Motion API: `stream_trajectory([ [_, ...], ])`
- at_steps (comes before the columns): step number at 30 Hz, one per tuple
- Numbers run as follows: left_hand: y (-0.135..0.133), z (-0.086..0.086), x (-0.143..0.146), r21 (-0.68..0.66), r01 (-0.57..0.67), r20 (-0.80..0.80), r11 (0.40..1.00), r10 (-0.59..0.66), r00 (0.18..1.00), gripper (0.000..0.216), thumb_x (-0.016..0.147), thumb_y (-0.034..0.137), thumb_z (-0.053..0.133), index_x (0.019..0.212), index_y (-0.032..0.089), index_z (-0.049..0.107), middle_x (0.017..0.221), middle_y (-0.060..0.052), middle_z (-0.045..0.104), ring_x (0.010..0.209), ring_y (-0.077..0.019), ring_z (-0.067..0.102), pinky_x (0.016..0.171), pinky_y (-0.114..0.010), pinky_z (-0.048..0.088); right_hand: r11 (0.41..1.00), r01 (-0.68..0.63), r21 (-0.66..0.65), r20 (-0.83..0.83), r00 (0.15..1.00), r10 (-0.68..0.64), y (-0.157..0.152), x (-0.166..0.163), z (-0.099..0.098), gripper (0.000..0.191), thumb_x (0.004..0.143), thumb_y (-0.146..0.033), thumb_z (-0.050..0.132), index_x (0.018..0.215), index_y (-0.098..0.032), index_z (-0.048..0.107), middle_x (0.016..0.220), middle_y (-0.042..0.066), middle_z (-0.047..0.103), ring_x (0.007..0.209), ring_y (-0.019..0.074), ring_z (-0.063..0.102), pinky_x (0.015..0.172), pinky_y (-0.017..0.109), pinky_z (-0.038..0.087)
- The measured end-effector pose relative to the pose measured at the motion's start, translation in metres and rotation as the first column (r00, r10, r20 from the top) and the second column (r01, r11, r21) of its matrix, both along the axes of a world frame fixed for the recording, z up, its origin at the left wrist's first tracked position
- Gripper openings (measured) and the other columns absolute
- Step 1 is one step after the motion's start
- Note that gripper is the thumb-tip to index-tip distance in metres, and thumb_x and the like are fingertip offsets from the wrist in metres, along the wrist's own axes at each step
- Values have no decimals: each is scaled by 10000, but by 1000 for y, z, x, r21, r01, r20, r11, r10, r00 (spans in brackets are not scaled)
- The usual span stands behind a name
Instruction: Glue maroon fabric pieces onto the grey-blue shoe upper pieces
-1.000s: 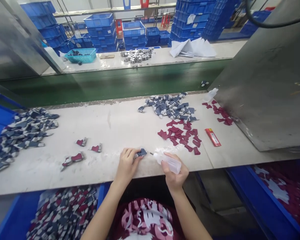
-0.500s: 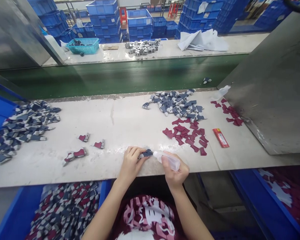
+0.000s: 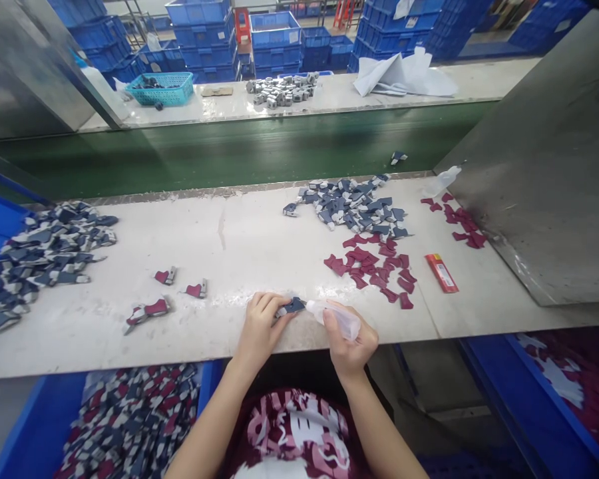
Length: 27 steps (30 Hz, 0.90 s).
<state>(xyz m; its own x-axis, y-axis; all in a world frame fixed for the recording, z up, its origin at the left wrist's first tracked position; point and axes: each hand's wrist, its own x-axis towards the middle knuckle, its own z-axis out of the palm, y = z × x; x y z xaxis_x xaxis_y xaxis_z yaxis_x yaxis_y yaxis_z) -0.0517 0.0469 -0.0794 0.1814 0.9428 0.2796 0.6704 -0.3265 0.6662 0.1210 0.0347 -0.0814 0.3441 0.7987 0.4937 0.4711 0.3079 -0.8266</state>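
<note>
Between the fingers of my left hand [image 3: 263, 327] is a small dark-blue and grey plastic part [image 3: 293, 305], held just above or on the front of the white table [image 3: 204, 249]. My right hand [image 3: 352, 342] is wrapped round a translucent squeeze bottle [image 3: 340, 322], its nozzle pointing left at the part's right end. Whether the tip touches the part I cannot tell. Maroon flat pieces [image 3: 369, 265] lie loose to the right of my hands. Behind them spreads a heap of blue and grey parts [image 3: 352, 206]. Several maroon and grey parts [image 3: 154, 307] rest to the left.
A larger pile of blue-grey parts [image 3: 50, 246] covers the table's left end. At right lie a red packet [image 3: 442, 273], more maroon pieces [image 3: 464, 223] and another clear bottle [image 3: 444, 180]. A green conveyor belt [image 3: 229, 156] runs behind. Below left, a blue crate [image 3: 40, 422] holds mixed parts.
On the green belt, a blue-grey part has shifted a little to the left. Both hands keep the same hold, and the view has tilted slightly.
</note>
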Motion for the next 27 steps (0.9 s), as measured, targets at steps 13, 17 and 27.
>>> stream_trajectory([
  [13, -1, 0, 2, 24, -33, -1, 999, 33, 999, 72, 945, 253, 651, 1007, 219, 656, 954, -52, 719, 913, -247, 608, 819, -409, 502, 994, 112, 18, 44, 993, -113, -7, 0, -5, 166, 884, -334, 677, 855, -183, 738, 697, 50, 734, 585, 200, 695, 550, 297, 562],
  [17, -1, 0, 2, 22, -33, -3, 999, 33, 999, 81, 946, 257, 650, 1018, 221, 657, 946, -48, 720, 906, -245, 607, 815, -403, 501, 991, 134, 10, 8, 991, -134, -10, 3, -7, 169, 879, -329, 675, 814, -181, 725, 657, 35, 704, 561, 191, 676, 534, 287, 538],
  [27, 0, -2, 1, -17, -17, 1, 1000, 17, 1000, 123, 927, 262, 666, 1045, 228, 679, 971, -57, 732, 930, -255, 605, 856, -433, 504, 999, 45, -17, -47, 998, -46, -11, -6, -8, 173, 853, -343, 691, 851, -176, 737, 671, 34, 710, 559, 187, 675, 525, 288, 543],
])
